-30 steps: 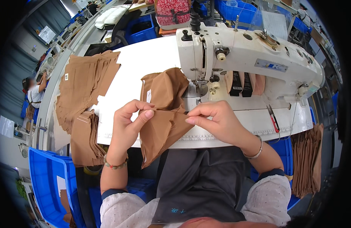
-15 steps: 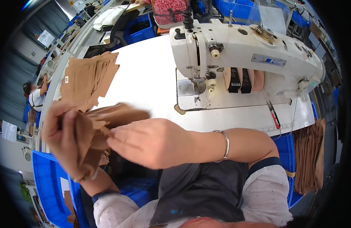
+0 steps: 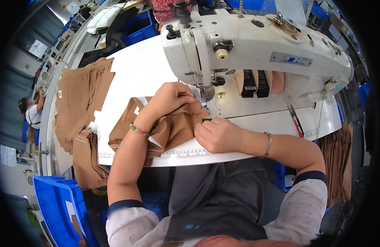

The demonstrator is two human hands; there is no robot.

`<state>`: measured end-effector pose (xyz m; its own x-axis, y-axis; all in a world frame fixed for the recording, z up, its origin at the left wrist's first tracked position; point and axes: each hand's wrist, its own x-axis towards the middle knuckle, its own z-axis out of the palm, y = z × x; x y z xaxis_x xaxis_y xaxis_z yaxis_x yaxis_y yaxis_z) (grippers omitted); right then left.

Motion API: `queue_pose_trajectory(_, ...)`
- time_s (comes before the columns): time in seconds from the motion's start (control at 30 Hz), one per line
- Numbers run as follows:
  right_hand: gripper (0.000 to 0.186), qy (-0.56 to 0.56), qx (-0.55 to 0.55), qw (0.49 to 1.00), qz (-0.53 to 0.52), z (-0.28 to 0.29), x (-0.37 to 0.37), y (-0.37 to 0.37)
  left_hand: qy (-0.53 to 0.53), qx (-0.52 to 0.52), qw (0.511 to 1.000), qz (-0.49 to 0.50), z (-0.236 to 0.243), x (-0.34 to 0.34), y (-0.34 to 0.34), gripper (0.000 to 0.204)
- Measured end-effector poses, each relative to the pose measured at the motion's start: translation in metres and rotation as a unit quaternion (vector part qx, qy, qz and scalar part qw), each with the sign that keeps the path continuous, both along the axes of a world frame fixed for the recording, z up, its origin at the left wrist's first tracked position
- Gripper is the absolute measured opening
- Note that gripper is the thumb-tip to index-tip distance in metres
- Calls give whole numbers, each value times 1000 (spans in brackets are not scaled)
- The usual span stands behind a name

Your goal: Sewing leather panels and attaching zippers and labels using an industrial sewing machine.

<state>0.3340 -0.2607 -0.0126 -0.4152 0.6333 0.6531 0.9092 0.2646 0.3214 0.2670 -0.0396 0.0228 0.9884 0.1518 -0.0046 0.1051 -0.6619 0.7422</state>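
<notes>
At eight o'clock from the white sewing machine (image 3: 256, 35), holds brown cloth (image 3: 174, 128), bunched and creased, on the white tabletop (image 3: 144, 61). Pinches its one-o'clock edge with the left hand (image 3: 171, 97). Rests the right hand (image 3: 218, 136) at its three-o'clock edge, with fingers curled inward; cannot tell whether gripping it. Has red-handled snips (image 3: 297, 123) farther out at three o'clock, stacked brown pieces (image 3: 80, 99) at ten, and a blue bin (image 3: 50, 195) at eight.
</notes>
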Motion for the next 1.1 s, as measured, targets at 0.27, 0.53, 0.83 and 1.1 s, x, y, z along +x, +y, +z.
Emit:
queue_pose_trajectory(0.27, 11, 51, -16, 998, -20, -6, 7, -7, 17, -1, 1000, 0, 6, 13, -7, 15)
queue_pose_trajectory(0.53, 19, 22, -64, 998, -20, 0, 11, -12, 42, -66, 995, 60, 16, 17, -18, 27)
queue_pose_trajectory(0.83, 19, 23, -39, 999, -30, -4, 15, -6, -40, 67, 996, 34, 6, 24, -12, 35)
queue_pose_trajectory(1.1, 18, 32, -40, 998, -45, -4, 21, -5, -77, 143, 987, 19, 6, 36, -10, 30)
